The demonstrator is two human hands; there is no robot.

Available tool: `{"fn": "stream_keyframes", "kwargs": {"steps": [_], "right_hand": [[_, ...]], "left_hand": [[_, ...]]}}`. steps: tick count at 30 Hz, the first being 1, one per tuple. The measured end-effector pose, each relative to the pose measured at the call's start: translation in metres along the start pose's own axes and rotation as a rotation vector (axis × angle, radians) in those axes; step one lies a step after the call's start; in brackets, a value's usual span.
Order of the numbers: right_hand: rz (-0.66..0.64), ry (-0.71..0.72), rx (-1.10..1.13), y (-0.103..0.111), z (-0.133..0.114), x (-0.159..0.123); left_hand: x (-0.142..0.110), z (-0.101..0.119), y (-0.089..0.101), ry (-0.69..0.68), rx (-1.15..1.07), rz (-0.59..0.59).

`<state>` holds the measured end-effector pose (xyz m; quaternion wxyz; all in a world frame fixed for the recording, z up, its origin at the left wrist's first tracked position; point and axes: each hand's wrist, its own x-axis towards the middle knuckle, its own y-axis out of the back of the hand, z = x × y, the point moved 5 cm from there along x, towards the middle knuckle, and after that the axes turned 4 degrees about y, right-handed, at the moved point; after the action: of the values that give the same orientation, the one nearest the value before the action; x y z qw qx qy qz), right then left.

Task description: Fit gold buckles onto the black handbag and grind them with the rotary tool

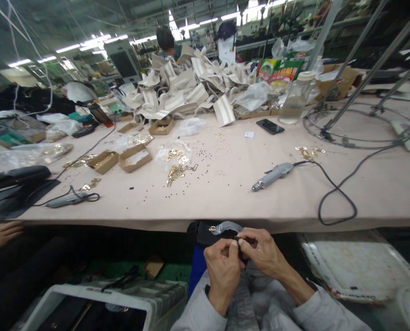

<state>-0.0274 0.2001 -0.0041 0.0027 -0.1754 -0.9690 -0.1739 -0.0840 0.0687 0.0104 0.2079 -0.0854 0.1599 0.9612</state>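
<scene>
Here, at the lower centre of the frame, we had both bare hands raised close together just below the near edge of the table [225,202]. Our left hand [222,266] had its thumb and forefinger pinched on a small dark piece [238,238], and our right hand [262,253] gripped the same piece from the other side, its fingertips nearly meeting those of the left. The piece was mostly covered, so we could not tell its shape. Just behind our hands, partly under the table edge, we saw a black bag [205,234] with a grey-wrapped handle [227,226] and a gold-coloured fitting.

On the table, right of centre, we had a grey electric screwdriver [275,176], its cord looping to the right. Near the middle we saw a heap of gold-coloured buckles [177,174] beside scattered black bits [202,161], with open cardboard boxes [135,158] to their left. A phone [270,126] lay in front of a glass jar [296,101] at the upper right, and a pile of pale strapped pieces [191,85] filled the upper centre. At the left edge, another person's hand [4,234] showed above the white crate [97,294] at the lower left.
</scene>
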Motion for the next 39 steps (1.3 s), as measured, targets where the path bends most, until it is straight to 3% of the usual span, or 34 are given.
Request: {"fn": "stream_keyframes", "kwargs": {"steps": [9, 17, 25, 30, 34, 39], "right_hand": [[-0.080, -0.037, 0.042, -0.001, -0.003, 0.000], [-0.044, -0.112, 0.120, -0.003, -0.003, 0.001], [-0.096, -0.090, 0.198, -0.002, 0.000, -0.002], [-0.047, -0.094, 0.170, 0.006, 0.003, -0.001], [-0.036, -0.084, 0.144, 0.008, 0.002, 0.002], [-0.060, -0.142, 0.277, 0.005, -0.022, 0.010]], "left_hand": [[0.002, -0.002, 0.002, 0.033, -0.009, -0.006], [-0.002, -0.003, 0.002, 0.036, -0.007, -0.020], [-0.002, -0.006, 0.001, 0.048, -0.037, -0.022], [0.000, -0.009, -0.002, -0.003, -0.083, -0.200], [0.002, -0.002, 0.002, -0.088, -0.048, -0.228], [-0.010, 0.027, 0.020, -0.023, -0.172, -0.227]]}}
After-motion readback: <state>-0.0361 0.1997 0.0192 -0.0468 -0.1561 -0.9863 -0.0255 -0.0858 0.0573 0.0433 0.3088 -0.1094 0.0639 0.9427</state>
